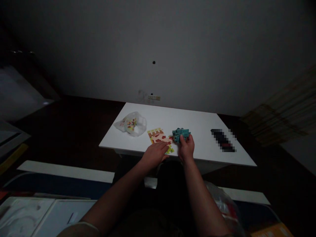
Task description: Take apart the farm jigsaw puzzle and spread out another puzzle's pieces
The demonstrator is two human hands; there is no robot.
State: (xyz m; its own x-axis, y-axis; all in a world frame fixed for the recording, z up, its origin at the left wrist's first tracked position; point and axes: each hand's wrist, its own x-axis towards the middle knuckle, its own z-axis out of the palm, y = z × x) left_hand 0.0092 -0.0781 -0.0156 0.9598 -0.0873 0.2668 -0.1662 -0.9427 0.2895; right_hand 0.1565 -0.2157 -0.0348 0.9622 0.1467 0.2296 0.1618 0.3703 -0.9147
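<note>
A partly joined jigsaw puzzle (158, 135) lies near the front edge of the white table, cream and yellow with reddish-brown patches and a lime-green part. My left hand (155, 152) rests over its lower edge, fingers stretched out and lying flat, hiding some of it. Just to the right, my right hand (187, 147) is closed on a bunch of teal jigsaw pieces (181, 134), thumb on top. The bunch is held at the puzzle's right side, where small reddish bits show beside it. How many pieces it holds I cannot tell.
On the table's left stands a clear plastic bag (137, 130) with colourful pieces inside. A dark pixelated object (223, 141) lies at the right of the white table (197, 120). A wall with a socket strip (154, 97) rises behind. An open white box (49, 215) is at lower left.
</note>
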